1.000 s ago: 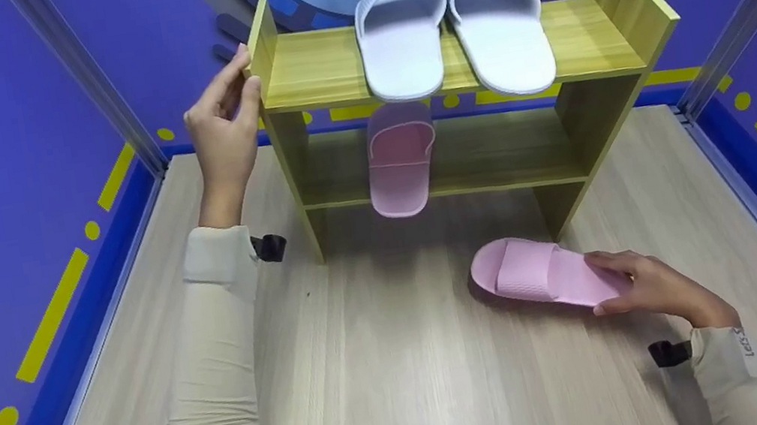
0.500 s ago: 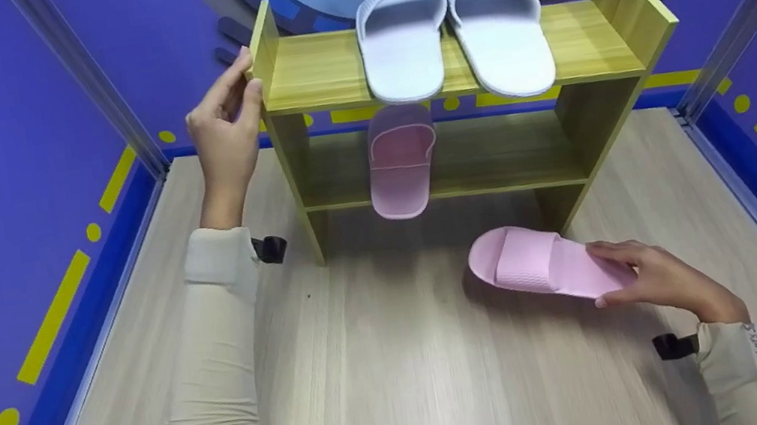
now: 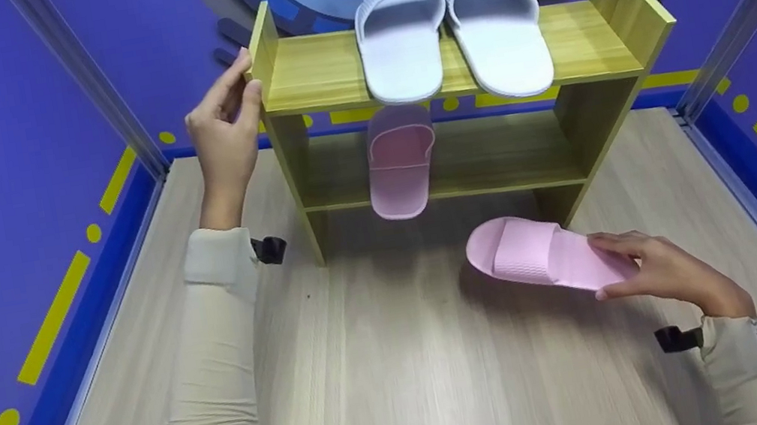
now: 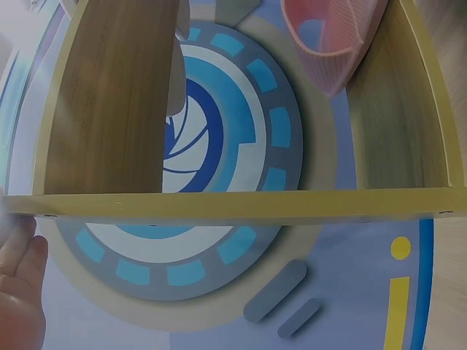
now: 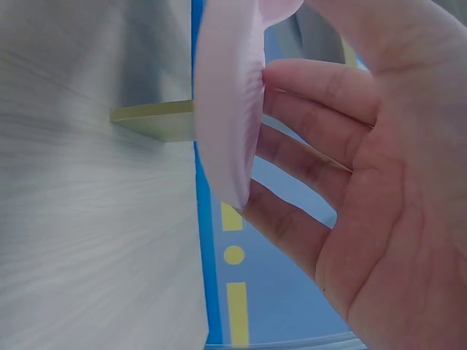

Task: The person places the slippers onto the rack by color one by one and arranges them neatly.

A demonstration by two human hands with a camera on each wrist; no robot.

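Note:
In the head view, my right hand point(image 3: 661, 270) grips a pink slipper point(image 3: 517, 251) by its heel end, toe pointing left, over the floor before a wooden shoe rack point(image 3: 616, 57). The right wrist view has the slipper's edge point(image 5: 230, 109) on end, with the fingers point(image 5: 314, 160) along one face. My left hand point(image 3: 224, 127) holds the front edge of the rack's left side panel point(image 3: 260, 41) between thumb and fingers. Another pink slipper point(image 3: 401, 186) stands on the lower shelf, left of its middle. Side by side on the top shelf are two white slippers point(image 3: 402, 60).
Bare shelf board point(image 3: 505, 147) lies right of the pink slipper on the lower level. Blue walls point(image 3: 2, 188) with yellow marks enclose the light wood-grain floor point(image 3: 402, 361) on the left, back and right. A black wrist camera point(image 3: 270, 250) sits at the left cuff.
My right hand has raised the pink slipper off the floor and its shadow has spread below it. The left hand keeps its hold on the rack.

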